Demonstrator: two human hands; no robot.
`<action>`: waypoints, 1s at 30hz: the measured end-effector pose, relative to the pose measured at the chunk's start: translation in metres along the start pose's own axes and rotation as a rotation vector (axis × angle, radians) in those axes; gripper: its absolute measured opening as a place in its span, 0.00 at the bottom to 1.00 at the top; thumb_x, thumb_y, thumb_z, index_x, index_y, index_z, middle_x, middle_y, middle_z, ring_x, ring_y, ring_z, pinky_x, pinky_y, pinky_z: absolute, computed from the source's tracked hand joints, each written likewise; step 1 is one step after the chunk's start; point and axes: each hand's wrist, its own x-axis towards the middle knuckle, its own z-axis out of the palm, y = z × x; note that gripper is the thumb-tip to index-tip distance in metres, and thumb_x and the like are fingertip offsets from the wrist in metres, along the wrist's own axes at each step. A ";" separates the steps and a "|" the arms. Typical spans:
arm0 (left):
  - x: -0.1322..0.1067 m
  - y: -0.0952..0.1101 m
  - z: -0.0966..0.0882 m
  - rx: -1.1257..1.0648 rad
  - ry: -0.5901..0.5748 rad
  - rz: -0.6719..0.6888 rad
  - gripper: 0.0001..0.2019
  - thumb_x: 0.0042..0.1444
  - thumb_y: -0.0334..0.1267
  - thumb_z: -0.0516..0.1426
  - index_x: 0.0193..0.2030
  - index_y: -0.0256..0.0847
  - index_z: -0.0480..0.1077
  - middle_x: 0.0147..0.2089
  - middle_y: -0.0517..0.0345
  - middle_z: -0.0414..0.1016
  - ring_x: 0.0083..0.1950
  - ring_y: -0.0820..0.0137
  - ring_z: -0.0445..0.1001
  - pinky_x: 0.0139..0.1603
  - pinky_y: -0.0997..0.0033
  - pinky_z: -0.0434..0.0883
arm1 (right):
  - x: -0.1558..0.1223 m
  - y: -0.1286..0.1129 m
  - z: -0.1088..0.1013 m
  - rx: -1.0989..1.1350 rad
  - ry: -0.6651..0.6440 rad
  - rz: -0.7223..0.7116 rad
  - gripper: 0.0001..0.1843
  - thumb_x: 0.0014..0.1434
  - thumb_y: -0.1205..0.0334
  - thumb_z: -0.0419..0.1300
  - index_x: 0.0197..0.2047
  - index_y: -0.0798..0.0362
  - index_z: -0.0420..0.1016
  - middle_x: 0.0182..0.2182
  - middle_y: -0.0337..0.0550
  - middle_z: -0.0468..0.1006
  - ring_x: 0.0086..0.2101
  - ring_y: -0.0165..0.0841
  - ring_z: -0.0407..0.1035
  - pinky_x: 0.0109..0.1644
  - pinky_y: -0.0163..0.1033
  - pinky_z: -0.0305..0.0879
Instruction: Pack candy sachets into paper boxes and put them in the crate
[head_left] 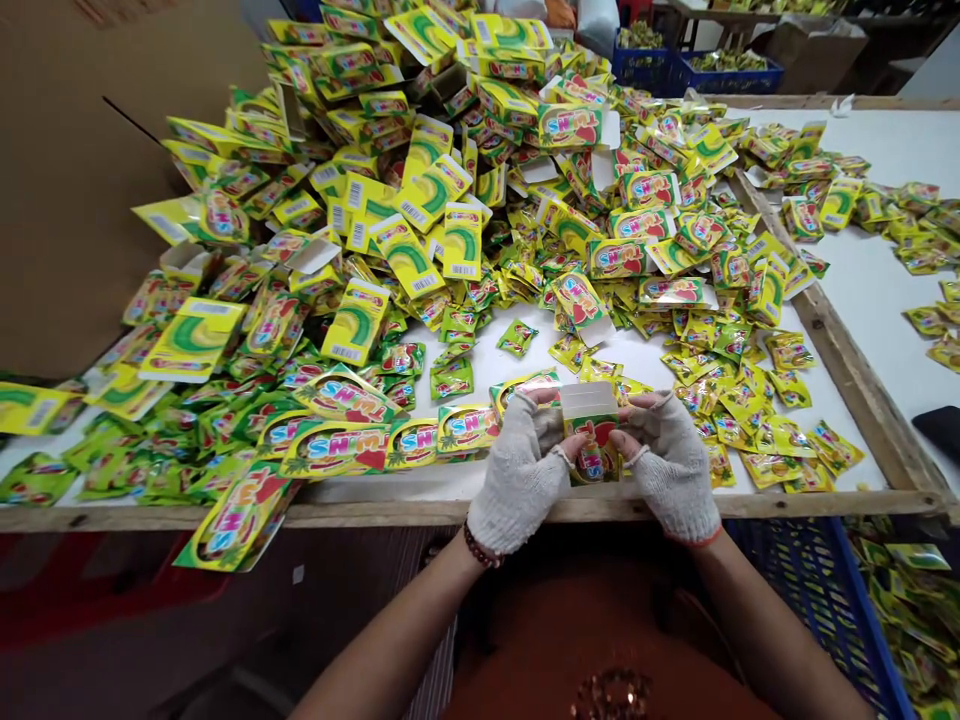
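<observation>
Between my two gloved hands is a small candy box (598,452), upright with its white end flap facing up. My left hand (523,470) pinches its left side with thumb and fingers. My right hand (670,465) grips the right side the same way. Both wear white fingerless knit gloves. Flat printed cartons (337,448) lie overlapped along the table's front edge, left of my hands. Green candy packets (180,450) spread at the left, and yellow candy packets (761,420) lie to the right of my right hand. One green packet (517,337) sits alone just beyond the box.
A large heap of yellow-green boxes (442,200) covers the back of the white table. Wooden strips (825,340) edge it. A brown cardboard carton (112,180) stands at the left. A blue crate (817,600) is below right, with packets beside it. More blue crates (724,78) stand behind.
</observation>
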 end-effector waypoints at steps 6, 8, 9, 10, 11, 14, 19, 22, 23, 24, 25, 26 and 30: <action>-0.005 -0.009 -0.013 0.199 -0.090 0.038 0.13 0.59 0.40 0.61 0.48 0.38 0.69 0.45 0.51 0.80 0.44 0.64 0.80 0.45 0.64 0.79 | 0.000 -0.006 -0.014 -0.338 -0.181 -0.058 0.12 0.61 0.61 0.62 0.49 0.50 0.76 0.40 0.44 0.81 0.40 0.36 0.76 0.45 0.42 0.74; -0.006 -0.007 -0.017 0.358 -0.084 0.113 0.08 0.59 0.39 0.60 0.42 0.39 0.74 0.41 0.53 0.80 0.42 0.65 0.78 0.44 0.65 0.77 | 0.005 -0.013 -0.014 -0.381 -0.240 -0.100 0.05 0.62 0.63 0.61 0.41 0.51 0.77 0.35 0.42 0.80 0.37 0.35 0.75 0.42 0.40 0.73; -0.006 -0.006 -0.018 0.409 -0.070 0.148 0.07 0.59 0.39 0.60 0.39 0.39 0.75 0.38 0.54 0.80 0.41 0.66 0.78 0.45 0.65 0.76 | 0.007 -0.016 -0.013 -0.400 -0.257 -0.114 0.04 0.62 0.63 0.60 0.37 0.51 0.77 0.32 0.41 0.79 0.35 0.35 0.74 0.40 0.39 0.72; -0.006 -0.005 -0.018 0.423 -0.050 0.166 0.06 0.59 0.39 0.60 0.38 0.39 0.75 0.37 0.55 0.79 0.40 0.67 0.77 0.44 0.66 0.76 | 0.008 -0.017 -0.012 -0.410 -0.264 -0.113 0.06 0.62 0.63 0.60 0.34 0.51 0.76 0.30 0.40 0.77 0.33 0.34 0.73 0.38 0.38 0.71; -0.005 -0.004 -0.016 0.395 -0.026 0.168 0.07 0.59 0.40 0.60 0.38 0.39 0.75 0.36 0.55 0.79 0.39 0.67 0.77 0.43 0.67 0.76 | 0.009 -0.017 -0.010 -0.399 -0.253 -0.100 0.06 0.63 0.62 0.60 0.33 0.51 0.75 0.28 0.39 0.76 0.31 0.33 0.72 0.37 0.37 0.70; -0.002 -0.006 -0.012 0.178 0.012 0.114 0.15 0.59 0.40 0.60 0.51 0.38 0.71 0.40 0.53 0.80 0.40 0.68 0.79 0.40 0.70 0.77 | 0.009 -0.011 -0.005 -0.282 -0.203 -0.025 0.10 0.63 0.60 0.60 0.48 0.50 0.73 0.33 0.40 0.78 0.32 0.33 0.74 0.37 0.37 0.71; 0.000 -0.008 -0.015 0.304 0.001 0.213 0.09 0.58 0.38 0.62 0.44 0.38 0.76 0.41 0.52 0.81 0.43 0.66 0.79 0.48 0.66 0.76 | 0.006 -0.008 -0.007 -0.428 -0.199 -0.222 0.10 0.64 0.61 0.59 0.49 0.48 0.76 0.39 0.44 0.81 0.38 0.36 0.76 0.43 0.40 0.73; -0.004 0.000 -0.019 0.352 -0.028 0.289 0.07 0.59 0.40 0.61 0.38 0.39 0.78 0.40 0.53 0.82 0.43 0.66 0.79 0.49 0.66 0.75 | 0.007 -0.020 -0.009 -0.497 -0.267 -0.284 0.09 0.66 0.60 0.57 0.42 0.49 0.79 0.34 0.43 0.81 0.35 0.35 0.75 0.40 0.39 0.72; -0.004 0.004 -0.020 0.345 -0.047 0.275 0.09 0.60 0.41 0.61 0.39 0.39 0.79 0.40 0.53 0.82 0.43 0.66 0.79 0.48 0.67 0.75 | 0.008 -0.025 -0.009 -0.497 -0.285 -0.277 0.09 0.67 0.60 0.56 0.41 0.49 0.79 0.33 0.43 0.81 0.35 0.35 0.75 0.39 0.38 0.72; -0.004 0.008 -0.021 0.337 -0.065 0.241 0.09 0.61 0.42 0.60 0.39 0.39 0.79 0.39 0.53 0.82 0.43 0.66 0.79 0.47 0.68 0.75 | 0.009 -0.029 -0.009 -0.491 -0.298 -0.263 0.10 0.67 0.59 0.57 0.40 0.49 0.79 0.33 0.43 0.81 0.34 0.35 0.75 0.39 0.38 0.71; -0.004 0.012 -0.021 0.330 -0.084 0.190 0.10 0.61 0.42 0.60 0.39 0.38 0.79 0.39 0.53 0.82 0.42 0.66 0.79 0.45 0.68 0.76 | 0.010 -0.032 -0.009 -0.483 -0.308 -0.243 0.10 0.66 0.58 0.57 0.39 0.49 0.79 0.32 0.42 0.80 0.34 0.35 0.75 0.39 0.38 0.71; -0.003 0.015 -0.022 0.325 -0.104 0.134 0.10 0.61 0.42 0.60 0.40 0.38 0.78 0.38 0.53 0.82 0.41 0.66 0.79 0.43 0.69 0.76 | 0.011 -0.034 -0.008 -0.473 -0.313 -0.223 0.09 0.66 0.57 0.58 0.39 0.49 0.79 0.31 0.41 0.80 0.33 0.34 0.75 0.38 0.38 0.71; 0.000 0.019 -0.024 0.330 -0.158 0.050 0.09 0.60 0.39 0.60 0.40 0.38 0.79 0.39 0.53 0.82 0.40 0.66 0.80 0.42 0.69 0.76 | 0.014 -0.035 -0.009 -0.447 -0.302 -0.224 0.07 0.64 0.60 0.60 0.39 0.48 0.81 0.31 0.40 0.81 0.33 0.34 0.76 0.38 0.38 0.73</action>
